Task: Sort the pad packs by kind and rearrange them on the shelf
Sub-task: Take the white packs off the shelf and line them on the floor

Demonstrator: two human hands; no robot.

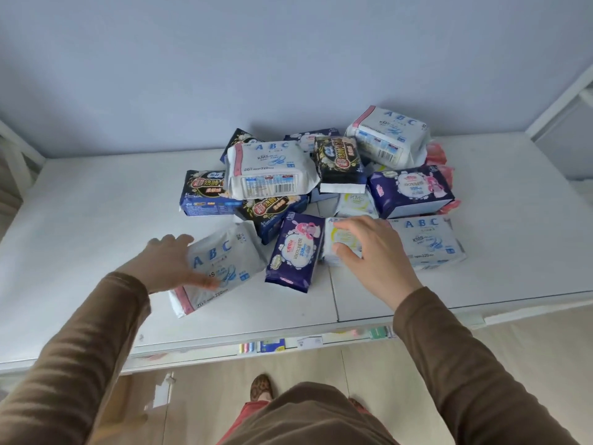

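A heap of pad packs lies on the white shelf top (96,220). My left hand (170,264) grips the left edge of a white ABC pack (224,261) at the heap's front left, thumb across its face. My right hand (372,252) holds a small white pack with a yellow ring (340,242) at the front middle. Between them lies a purple pack (295,252). More white ABC packs sit at the right front (426,242), centre (269,168) and back right (388,136). Dark blue-black packs (205,194) (337,159) and another purple pack (410,191) fill the pile.
A grey wall (288,59) rises straight behind the shelf. White frame posts stand at the far left (19,155) and far right (564,101). The shelf's front edge (288,338) carries price labels. Below it is beige floor with my shoe (261,387).
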